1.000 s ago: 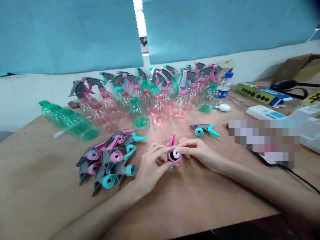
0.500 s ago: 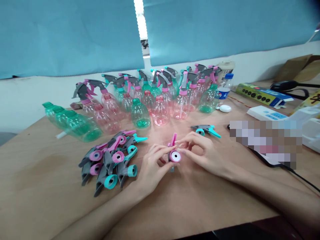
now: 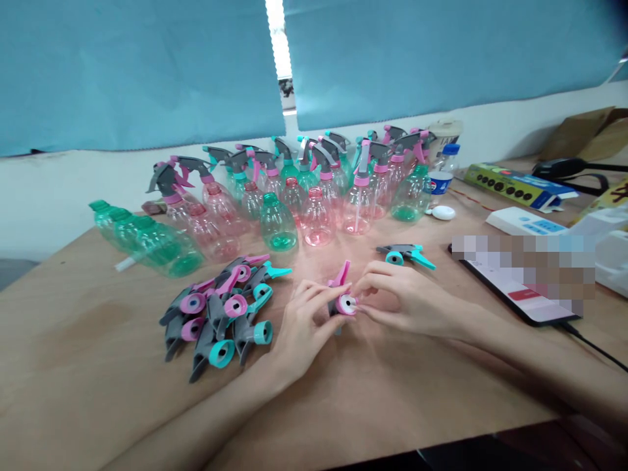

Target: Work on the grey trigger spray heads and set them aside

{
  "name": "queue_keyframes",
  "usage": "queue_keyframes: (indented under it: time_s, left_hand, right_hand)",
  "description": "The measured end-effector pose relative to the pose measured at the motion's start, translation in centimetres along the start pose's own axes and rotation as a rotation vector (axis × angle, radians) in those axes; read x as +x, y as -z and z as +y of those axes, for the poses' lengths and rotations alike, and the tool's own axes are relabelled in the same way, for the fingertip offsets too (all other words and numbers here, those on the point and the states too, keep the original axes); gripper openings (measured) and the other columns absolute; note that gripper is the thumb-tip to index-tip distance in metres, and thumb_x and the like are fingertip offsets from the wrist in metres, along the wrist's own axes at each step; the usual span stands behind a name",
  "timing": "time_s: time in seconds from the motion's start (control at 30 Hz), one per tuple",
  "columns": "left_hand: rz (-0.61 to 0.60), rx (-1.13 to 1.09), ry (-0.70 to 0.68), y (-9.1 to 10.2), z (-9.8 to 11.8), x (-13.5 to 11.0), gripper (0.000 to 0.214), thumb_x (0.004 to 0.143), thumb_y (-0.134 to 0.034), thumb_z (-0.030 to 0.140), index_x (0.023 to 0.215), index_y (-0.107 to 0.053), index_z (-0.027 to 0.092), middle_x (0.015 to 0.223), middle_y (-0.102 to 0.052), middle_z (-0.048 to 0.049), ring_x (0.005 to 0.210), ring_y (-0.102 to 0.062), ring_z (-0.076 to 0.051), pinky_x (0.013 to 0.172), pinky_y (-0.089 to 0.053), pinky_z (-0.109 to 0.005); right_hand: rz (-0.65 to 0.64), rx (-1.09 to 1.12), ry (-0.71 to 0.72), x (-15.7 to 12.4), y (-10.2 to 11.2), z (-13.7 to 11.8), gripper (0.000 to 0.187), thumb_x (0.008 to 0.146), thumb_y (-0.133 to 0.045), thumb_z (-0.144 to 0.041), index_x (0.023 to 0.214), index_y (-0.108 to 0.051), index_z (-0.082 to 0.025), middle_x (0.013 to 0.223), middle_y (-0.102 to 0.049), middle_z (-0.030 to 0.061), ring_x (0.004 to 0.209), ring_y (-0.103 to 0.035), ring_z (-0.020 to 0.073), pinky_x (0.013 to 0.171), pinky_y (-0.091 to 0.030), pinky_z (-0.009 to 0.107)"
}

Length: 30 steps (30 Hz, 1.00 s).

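Note:
Just above the wooden table [image 3: 373, 392], both hands meet on a pink and grey spray trigger head [image 3: 343, 297]. My left hand [image 3: 304, 327] grips its grey body from the left, fingers curled round it. My right hand [image 3: 407, 297] pinches at the pink screw cap with thumb and forefinger, where a small white disc shows in the opening. The pink lever sticks up between the two hands.
A pile of several grey trigger heads [image 3: 220, 314] with pink and teal caps lies left of my hands. One teal trigger head [image 3: 405, 254] lies behind my right hand. Pink and green spray bottles [image 3: 314, 190] stand at the back, some green bottles [image 3: 147, 239] lie down. A phone [image 3: 515, 288] and boxes sit right.
The trigger head has been turned a little in my hands, and my right fingers have closed in on the cap's opening. The view has shifted slightly.

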<state>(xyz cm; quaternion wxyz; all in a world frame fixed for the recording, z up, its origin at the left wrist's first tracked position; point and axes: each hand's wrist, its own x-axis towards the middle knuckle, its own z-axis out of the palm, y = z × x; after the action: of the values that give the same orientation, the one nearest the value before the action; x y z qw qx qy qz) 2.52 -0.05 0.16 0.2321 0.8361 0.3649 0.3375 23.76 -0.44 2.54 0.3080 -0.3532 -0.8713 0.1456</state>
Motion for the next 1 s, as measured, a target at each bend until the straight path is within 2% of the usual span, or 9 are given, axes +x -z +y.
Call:
queue_keyframes:
  time_s: [0.27,0.5,0.7,0.8,1.0]
  left_hand:
    - [0.03,0.01,0.03,0.0,0.0,-0.1,0.028,0.081,-0.069,0.024,0.109,-0.064,0.024,0.098,-0.064,-0.0033,0.095,-0.052,-0.022,0.083,-0.045,-0.038]
    - [0.01,0.002,0.012,0.0,0.1,-0.1,0.026,0.082,-0.066,0.019,0.108,-0.064,0.024,0.098,-0.063,-0.0035,0.094,-0.053,-0.022,0.082,-0.045,-0.037]
    - [-0.009,-0.019,-0.007,0.1,0.2,-0.1,0.024,0.08,-0.067,0.013,0.102,-0.065,0.021,0.098,-0.063,-0.0027,0.094,-0.051,-0.021,0.082,-0.044,-0.034]
    - [-0.002,-0.012,-0.004,0.1,0.2,-0.1,0.029,0.08,-0.067,0.014,0.107,-0.064,0.022,0.097,-0.063,-0.0027,0.093,-0.052,-0.021,0.082,-0.045,-0.035]
    - [0.018,0.024,0.02,0.0,0.2,-0.2,0.03,0.082,-0.067,0.021,0.111,-0.064,0.024,0.098,-0.063,-0.0036,0.094,-0.052,-0.022,0.082,-0.046,-0.037]
  right_hand:
    - [-0.148,-0.152,-0.054,1.2,0.8,-1.0,0.014,0.085,-0.055,-0.019,0.093,-0.066,-0.02,0.086,-0.068,0.0038,0.072,-0.06,0.0169,0.06,-0.039,0.027]
    - [-0.14,-0.158,-0.03,1.3,0.1,-0.8,0.011,0.083,-0.057,-0.023,0.088,-0.066,-0.018,0.077,-0.067,0.0024,0.065,-0.058,0.0141,0.057,-0.035,0.025]
    - [-0.045,-0.15,-0.008,1.2,-1.3,-1.0,0.011,0.084,-0.055,-0.023,0.086,-0.064,-0.017,0.068,-0.065,0.0001,0.06,-0.058,0.0126,0.055,-0.034,0.024]
    - [-0.004,-0.177,-0.032,1.1,-1.2,-1.2,0.013,0.085,-0.055,-0.024,0.083,-0.064,-0.017,0.064,-0.063,-0.0006,0.055,-0.055,0.0115,0.053,-0.033,0.024]
    - [-0.113,-0.222,-0.085,1.5,0.4,-1.6,0.007,0.08,-0.059,-0.022,0.076,-0.064,-0.018,0.057,-0.059,-0.0026,0.049,-0.05,0.01,0.047,-0.026,0.024]
